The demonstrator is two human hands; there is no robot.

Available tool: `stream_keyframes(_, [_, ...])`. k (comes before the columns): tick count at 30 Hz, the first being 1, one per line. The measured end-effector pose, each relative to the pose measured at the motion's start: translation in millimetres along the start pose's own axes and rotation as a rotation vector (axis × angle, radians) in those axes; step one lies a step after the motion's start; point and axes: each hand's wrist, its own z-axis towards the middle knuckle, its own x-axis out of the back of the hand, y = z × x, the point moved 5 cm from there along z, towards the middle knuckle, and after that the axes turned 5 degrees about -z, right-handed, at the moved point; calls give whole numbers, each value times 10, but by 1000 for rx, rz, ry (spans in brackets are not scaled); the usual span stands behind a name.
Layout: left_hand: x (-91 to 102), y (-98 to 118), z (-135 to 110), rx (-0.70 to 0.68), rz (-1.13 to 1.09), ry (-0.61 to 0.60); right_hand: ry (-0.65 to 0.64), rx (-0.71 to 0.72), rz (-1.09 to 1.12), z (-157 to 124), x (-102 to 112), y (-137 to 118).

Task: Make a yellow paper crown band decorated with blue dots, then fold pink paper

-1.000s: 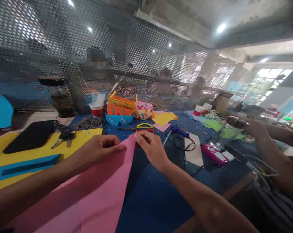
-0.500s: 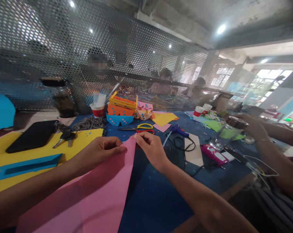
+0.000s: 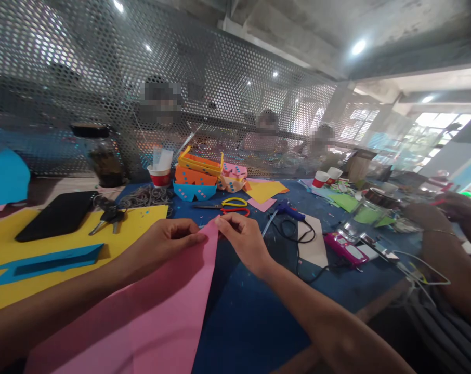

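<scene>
A large pink paper sheet lies folded into a long point on the blue table. My left hand is closed, its thumb and fingers pressing the paper's left side just below the tip. My right hand pinches the pointed tip from the right. Both hands meet at the tip, near the table's middle.
Yellow paper with a blue cut-out, a black phone and keys lie left. Scissors, a glue gun, stacked paper crafts and red cups sit behind. Another person's arms work at right.
My hands and the pink paper have stayed nearly still. The view has shifted slightly, and the other person's arms at right have moved.
</scene>
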Motion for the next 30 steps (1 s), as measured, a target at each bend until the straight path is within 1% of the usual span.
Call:
stream_keyframes(9, [-16, -22, -18, -16, 39, -15, 3, 7, -3, 3, -3, -4])
stream_keyframes(16, [-34, -44, -7, -9, -27, -2, 18, 10, -51, 2, 6, -19])
stream_keyframes(22, [-50, -20, -17, -8, -57, -10, 11, 2, -17, -8, -4, -20])
stream_keyframes(30, [-45, -69, -10, -13, -46, -19, 13, -2, -18, -7, -3, -3])
